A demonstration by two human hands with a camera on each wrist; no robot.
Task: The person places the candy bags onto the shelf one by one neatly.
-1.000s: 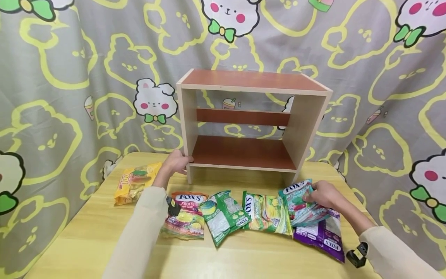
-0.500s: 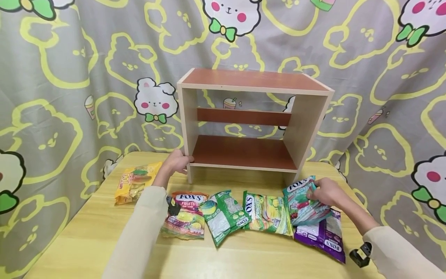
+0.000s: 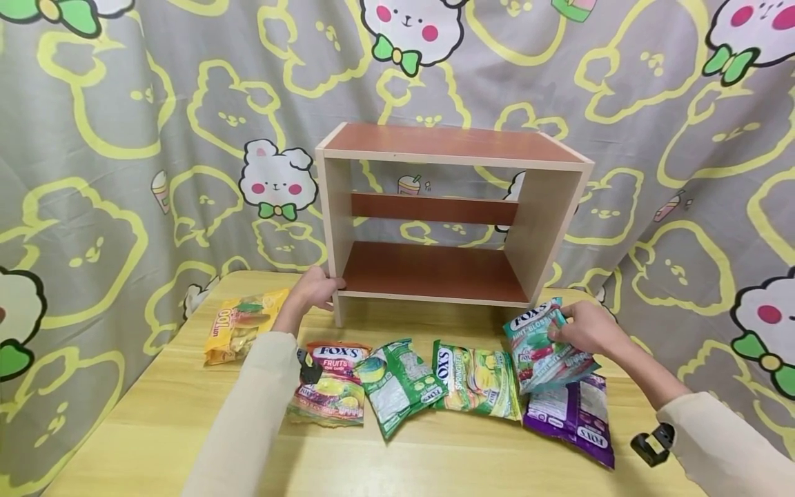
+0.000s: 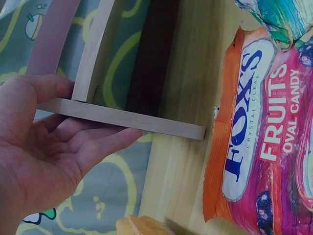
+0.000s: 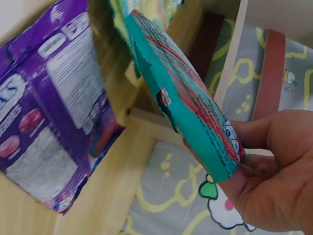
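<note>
My left hand (image 3: 315, 288) grips the left side panel of a small wooden shelf unit (image 3: 435, 143). In the left wrist view its thumb lies on the inner side of the panel (image 4: 122, 116) and the fingers lie along the outer side. My right hand (image 3: 590, 330) pinches a teal Fox's candy bag (image 3: 539, 351) by its right side, thumb on the front. The bag tilts above a purple Fox's candy bag (image 3: 574, 422) and overlaps its upper end in the head view. In the right wrist view the teal bag (image 5: 190, 103) is seen edge-on, apart from the purple one.
Along the table (image 3: 348, 462) lie a Fox's Fruits bag (image 3: 335, 386), a green bag (image 3: 404, 386) and a yellow-green Fox's bag (image 3: 478, 379). A yellow candy bag (image 3: 243, 330) lies at the far left. A patterned curtain (image 3: 205, 117) hangs behind the shelf unit.
My right hand has lifted the teal bag up and slightly to the right, uncovering more of the purple bag. My left hand stays on the shelf unit's panel.
</note>
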